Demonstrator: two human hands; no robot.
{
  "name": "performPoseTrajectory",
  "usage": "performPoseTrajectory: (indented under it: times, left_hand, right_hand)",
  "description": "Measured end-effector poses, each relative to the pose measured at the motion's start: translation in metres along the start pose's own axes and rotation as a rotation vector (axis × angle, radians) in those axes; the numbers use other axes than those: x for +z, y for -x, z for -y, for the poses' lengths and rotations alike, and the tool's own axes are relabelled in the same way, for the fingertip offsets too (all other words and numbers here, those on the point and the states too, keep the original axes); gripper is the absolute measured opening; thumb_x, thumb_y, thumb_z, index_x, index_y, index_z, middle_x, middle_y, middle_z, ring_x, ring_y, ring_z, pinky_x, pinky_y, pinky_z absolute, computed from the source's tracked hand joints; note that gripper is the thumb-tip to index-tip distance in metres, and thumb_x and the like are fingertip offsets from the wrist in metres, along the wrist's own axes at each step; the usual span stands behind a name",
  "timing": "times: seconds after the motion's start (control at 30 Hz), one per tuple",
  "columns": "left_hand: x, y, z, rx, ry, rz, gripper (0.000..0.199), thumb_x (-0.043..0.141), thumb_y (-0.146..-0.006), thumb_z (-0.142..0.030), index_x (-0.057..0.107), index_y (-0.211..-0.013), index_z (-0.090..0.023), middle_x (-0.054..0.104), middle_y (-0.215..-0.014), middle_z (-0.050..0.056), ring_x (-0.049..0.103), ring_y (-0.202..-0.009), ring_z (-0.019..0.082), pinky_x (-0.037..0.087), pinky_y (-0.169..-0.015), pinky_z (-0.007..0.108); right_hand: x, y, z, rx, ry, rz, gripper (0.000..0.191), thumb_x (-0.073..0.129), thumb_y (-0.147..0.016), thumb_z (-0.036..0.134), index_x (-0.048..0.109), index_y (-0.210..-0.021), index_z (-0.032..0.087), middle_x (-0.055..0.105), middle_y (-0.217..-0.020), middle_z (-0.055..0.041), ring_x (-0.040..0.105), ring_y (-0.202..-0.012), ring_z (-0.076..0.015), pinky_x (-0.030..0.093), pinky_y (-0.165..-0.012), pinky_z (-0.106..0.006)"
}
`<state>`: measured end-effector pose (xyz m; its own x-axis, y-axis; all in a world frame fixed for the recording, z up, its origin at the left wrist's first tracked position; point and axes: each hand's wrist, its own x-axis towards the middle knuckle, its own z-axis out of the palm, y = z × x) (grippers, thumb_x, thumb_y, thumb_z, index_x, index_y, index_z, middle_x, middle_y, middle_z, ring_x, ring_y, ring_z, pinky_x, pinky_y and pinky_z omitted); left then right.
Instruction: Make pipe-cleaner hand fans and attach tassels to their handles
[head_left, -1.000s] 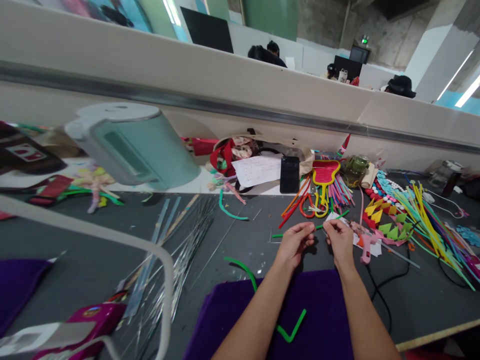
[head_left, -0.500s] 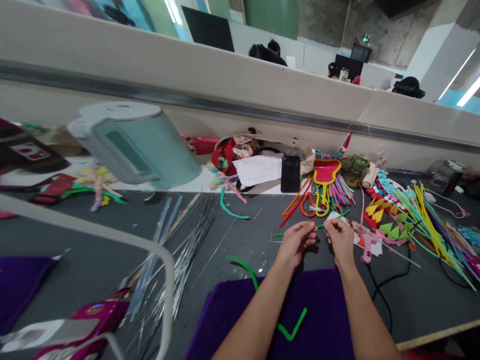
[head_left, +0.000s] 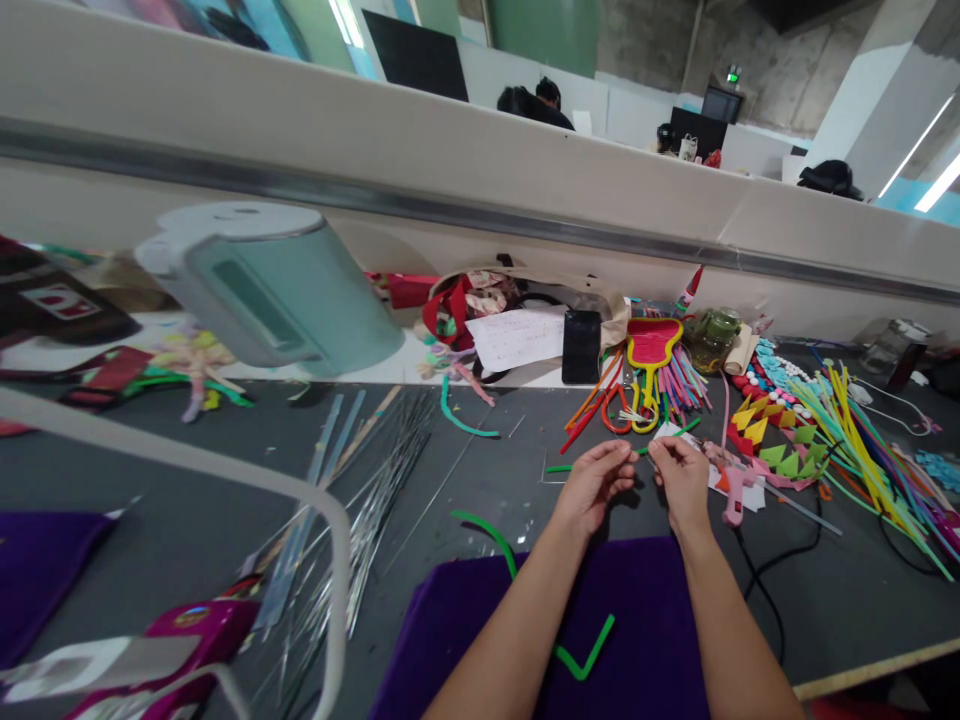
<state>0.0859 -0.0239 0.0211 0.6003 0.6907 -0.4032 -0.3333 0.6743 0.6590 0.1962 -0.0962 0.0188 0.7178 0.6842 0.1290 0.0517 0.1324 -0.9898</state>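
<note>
My left hand (head_left: pixel 602 482) is closed in a pinch above the dark table, thumb against fingertips. Close beside it, my right hand (head_left: pixel 679 480) pinches too, the fingertips of both hands nearly meeting. Whatever they hold is too thin to make out. A straight green pipe cleaner (head_left: pixel 686 428) runs behind the fingers, partly hidden; whether they touch it I cannot tell. A fine bent wire (head_left: pixel 544 468) shows left of my left hand. Under my forearms lies a purple cloth (head_left: pixel 637 600), with a bent green pipe cleaner (head_left: pixel 587 665) on it. A curved green pipe cleaner (head_left: pixel 487 530) reaches past its edge.
A pink glue gun (head_left: pixel 736 492) lies right of my right hand, its black cord trailing forward. Scissors (head_left: pixel 619 408) and coloured pipe cleaners (head_left: pixel 859 420) are behind and right. Metal wires (head_left: pixel 382 480) spread at left, near a pale green kettle (head_left: pixel 285 290). A phone (head_left: pixel 581 347) stands behind.
Both hands hold nearly the same place and pinch. The things on the table have not visibly moved.
</note>
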Motion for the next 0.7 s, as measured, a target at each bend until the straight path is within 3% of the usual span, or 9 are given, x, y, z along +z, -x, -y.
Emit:
performPoseTrajectory:
  times: [0.7]
  left_hand:
    - [0.0025,0.0011,0.0002,0.082,-0.057,0.002,0.027,0.086,-0.06,-0.022,0.07,-0.079,-0.011,0.072,-0.072,0.005,0.061,-0.051,0.008,0.053,-0.046,0.017]
  right_hand:
    - [-0.0007,-0.0011,-0.0027,-0.012,0.003,-0.002,0.024,0.07,-0.075,0.04,0.066,-0.076,0.017,0.053,-0.055,0.0051,0.041,-0.043,-0.0087,0.03,-0.039,-0.021]
